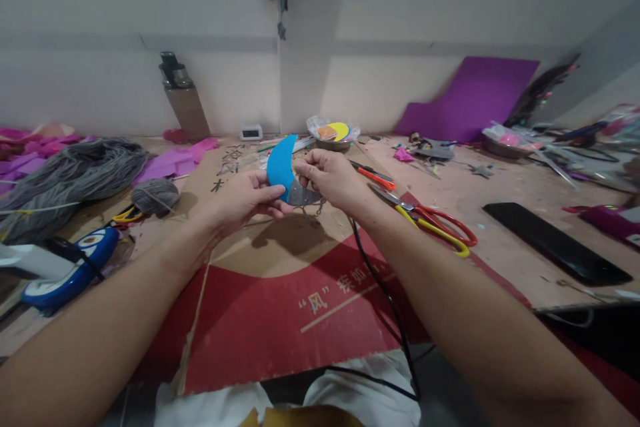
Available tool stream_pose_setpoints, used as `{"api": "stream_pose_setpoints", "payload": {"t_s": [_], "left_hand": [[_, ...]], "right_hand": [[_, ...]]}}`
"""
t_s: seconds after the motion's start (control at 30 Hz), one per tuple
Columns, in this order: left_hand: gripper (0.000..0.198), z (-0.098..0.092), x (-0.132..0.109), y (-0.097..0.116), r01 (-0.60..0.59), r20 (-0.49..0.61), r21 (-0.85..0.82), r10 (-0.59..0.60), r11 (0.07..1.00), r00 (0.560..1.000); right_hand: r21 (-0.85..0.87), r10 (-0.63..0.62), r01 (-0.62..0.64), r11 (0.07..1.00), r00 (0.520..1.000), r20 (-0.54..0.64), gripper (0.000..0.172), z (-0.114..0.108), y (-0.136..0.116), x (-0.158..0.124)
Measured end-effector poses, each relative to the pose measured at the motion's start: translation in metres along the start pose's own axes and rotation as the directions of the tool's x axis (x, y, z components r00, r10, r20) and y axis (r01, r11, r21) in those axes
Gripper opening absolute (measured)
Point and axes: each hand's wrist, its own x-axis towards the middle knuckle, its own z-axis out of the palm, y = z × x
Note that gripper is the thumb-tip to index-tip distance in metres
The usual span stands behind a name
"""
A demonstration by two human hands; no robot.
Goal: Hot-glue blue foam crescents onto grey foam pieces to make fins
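My left hand [253, 197] grips a bright blue curved piece [280, 167], its thumb on the lower edge. The piece looks like a flat crescent of felt or card. Close against its right side, my right hand [323, 173] is closed in a pinch; whatever lies between the fingertips is too small to make out. Below the pinch shows a grey textured piece [303, 196], touching or just behind the blue one. A dark strand [313, 211] dangles under it. Both hands are above a cardboard sheet [280, 320].
Right of my hands lie an orange cutter [377, 177], red-and-yellow scissors [440, 223] and a black phone [555, 240]. Grey yarn [90, 177], a yarn ball [155, 197] and a blue-and-white tool [75, 267] are left. A black cable [380, 287] crosses the cardboard. Purple sheet [470, 103] leans behind.
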Motion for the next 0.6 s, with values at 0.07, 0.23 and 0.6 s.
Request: {"api": "stream_pose_setpoints", "payload": {"t_s": [0.07, 0.23, 0.6], "left_hand": [[0.019, -0.0007, 0.0003, -0.0004, -0.002, 0.009, -0.002, 0.002, 1.000, 1.000], [0.020, -0.0017, 0.0009, -0.0007, -0.010, 0.015, -0.001, 0.010, 1.000, 1.000], [0.022, 0.0033, -0.0006, -0.0002, -0.100, -0.066, 0.097, 0.106, 0.990, 0.992]], "right_hand": [[0.011, 0.004, -0.004, 1.000, 1.000, 0.008, 0.027, -0.0006, -0.0001, 0.0001], [0.024, 0.003, -0.003, 1.000, 1.000, 0.010, 0.028, -0.0012, -0.0013, -0.0006], [0.144, 0.064, -0.069, 0.987, 0.997, 0.041, 0.028, -0.0009, -0.0012, -0.0008]]}}
